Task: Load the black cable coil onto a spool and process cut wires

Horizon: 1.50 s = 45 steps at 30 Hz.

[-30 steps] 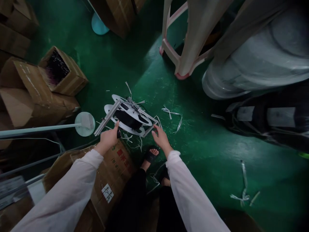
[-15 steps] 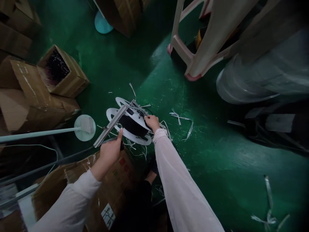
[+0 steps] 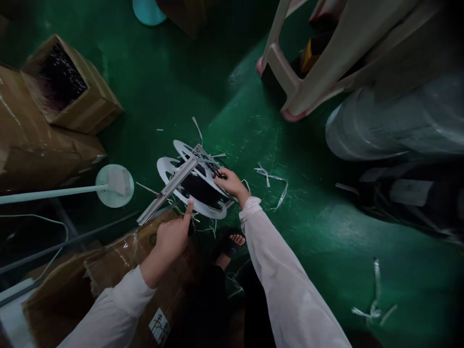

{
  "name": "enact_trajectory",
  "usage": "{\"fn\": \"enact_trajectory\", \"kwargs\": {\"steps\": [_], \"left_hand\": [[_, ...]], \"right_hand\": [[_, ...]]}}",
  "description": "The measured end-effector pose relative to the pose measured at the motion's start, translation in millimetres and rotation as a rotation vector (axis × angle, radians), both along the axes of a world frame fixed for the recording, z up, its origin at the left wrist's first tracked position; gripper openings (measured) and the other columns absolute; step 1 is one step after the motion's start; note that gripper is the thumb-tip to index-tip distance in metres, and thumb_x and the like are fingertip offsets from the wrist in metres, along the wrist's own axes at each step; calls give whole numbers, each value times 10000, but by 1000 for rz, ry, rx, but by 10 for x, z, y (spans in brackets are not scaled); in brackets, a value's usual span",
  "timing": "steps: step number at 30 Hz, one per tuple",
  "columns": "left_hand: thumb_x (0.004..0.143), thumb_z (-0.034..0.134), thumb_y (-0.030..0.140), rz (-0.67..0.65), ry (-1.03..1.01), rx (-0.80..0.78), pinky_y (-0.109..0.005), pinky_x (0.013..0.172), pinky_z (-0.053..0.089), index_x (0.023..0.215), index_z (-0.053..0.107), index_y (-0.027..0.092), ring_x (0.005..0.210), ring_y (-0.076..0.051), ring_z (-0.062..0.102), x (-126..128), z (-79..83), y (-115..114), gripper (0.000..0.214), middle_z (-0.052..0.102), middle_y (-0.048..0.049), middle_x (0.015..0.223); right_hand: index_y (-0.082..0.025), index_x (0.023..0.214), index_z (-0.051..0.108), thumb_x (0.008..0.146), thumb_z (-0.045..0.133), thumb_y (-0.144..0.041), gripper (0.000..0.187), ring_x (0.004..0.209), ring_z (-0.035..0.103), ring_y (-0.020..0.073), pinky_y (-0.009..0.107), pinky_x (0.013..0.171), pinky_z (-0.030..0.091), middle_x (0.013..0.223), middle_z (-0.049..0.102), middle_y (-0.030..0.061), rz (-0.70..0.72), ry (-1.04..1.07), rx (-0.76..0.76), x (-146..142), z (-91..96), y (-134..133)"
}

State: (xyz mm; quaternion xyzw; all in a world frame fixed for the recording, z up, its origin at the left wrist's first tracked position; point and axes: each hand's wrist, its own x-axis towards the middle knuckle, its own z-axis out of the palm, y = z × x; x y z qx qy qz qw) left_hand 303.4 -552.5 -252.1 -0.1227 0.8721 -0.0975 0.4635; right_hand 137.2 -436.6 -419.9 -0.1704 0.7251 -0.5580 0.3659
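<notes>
A reel with white flanges (image 3: 207, 208) and a black winding (image 3: 201, 187) sits low over the green floor, tilted in a metal frame (image 3: 174, 186). At the reel's right side is my right hand (image 3: 232, 184), its thumb and fingers pinched together near thin dark strands. What lies between those fingertips is too small to make out. My left hand (image 3: 173, 236) is at the near side, index finger stretched towards the near flange and the other fingers curled. A dark object, mostly hidden, shows by the left palm; its kind is unclear.
Below my left arm stands an open cardboard box (image 3: 141, 251). A pale round base with a pole (image 3: 114, 186) is at left, near a box of dark pieces (image 3: 65, 77). A plastic stool (image 3: 290, 82) and a wrapped bundle (image 3: 384, 125) stand right. Plastic strips (image 3: 277, 181) litter the floor.
My view has shifted, so the boxes at left sit farther left and higher. My right hand has turned slightly, still at the reel. A foot now shows below the reel.
</notes>
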Motion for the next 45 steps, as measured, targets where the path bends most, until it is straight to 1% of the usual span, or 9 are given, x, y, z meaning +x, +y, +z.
{"fn": "enact_trajectory", "kwargs": {"steps": [5,14,17,25,29,34,38,41,45], "left_hand": [[851,386,67,29,24,22,-336,688,520,1535,-71,169,806,-257,706,7,3,-36,829,710,-124,841],[822,436,84,92,55,-45,-345,672,521,1513,-158,136,784,-265,706,6,-41,-16,913,718,-140,917],[824,445,98,127,77,-47,-355,667,523,1521,-124,127,794,-278,710,15,-57,6,901,715,-150,896],[827,489,167,222,124,-52,-399,707,530,1521,-136,167,846,-315,709,65,-150,24,935,719,-148,926],[828,448,92,177,198,-55,-404,723,527,1540,-47,175,858,-307,706,131,-198,90,871,717,-169,965],[857,429,112,183,212,-57,-408,720,513,1548,29,220,859,-311,703,149,-186,141,805,719,-163,1001],[870,480,234,238,250,-116,-413,722,494,1543,-47,210,874,-326,699,75,-146,100,855,721,-153,1008],[881,473,330,288,312,-165,-403,702,481,1540,-71,195,862,-334,698,58,-129,94,865,723,-148,985],[877,464,331,261,329,-112,-374,709,467,1541,-71,239,874,-317,697,159,-151,207,858,719,-118,1041]], "right_hand": [[-177,807,610,796,553,-408,238,769,563,162,276,751,452,777,620,-2,-38,-58,47,144,-4,358],[-194,1005,700,883,564,-281,202,950,634,253,353,873,442,975,723,95,148,281,259,-321,81,-302],[-228,1034,724,893,548,-251,227,980,648,228,333,899,452,1020,739,62,200,319,104,-272,117,-160],[-181,886,690,846,587,-334,188,840,659,196,326,821,500,910,724,55,-31,74,-218,-29,43,201],[-257,1125,566,800,691,-320,353,716,646,141,301,751,518,824,664,-33,-133,-220,-476,-78,238,502],[-273,1217,545,799,704,-298,448,728,638,118,316,816,527,800,614,-53,-311,-291,-542,-284,252,1039],[-237,1118,570,744,743,-397,443,637,634,108,294,725,548,767,611,-54,-441,-351,-416,-505,-158,1386],[-224,1237,465,712,732,-498,649,576,624,123,343,683,567,846,648,-16,-544,-364,-207,-663,-520,1522],[-162,1431,309,679,759,-448,922,1008,653,293,524,921,509,1263,578,189,-502,93,169,-766,-702,1544]]}}
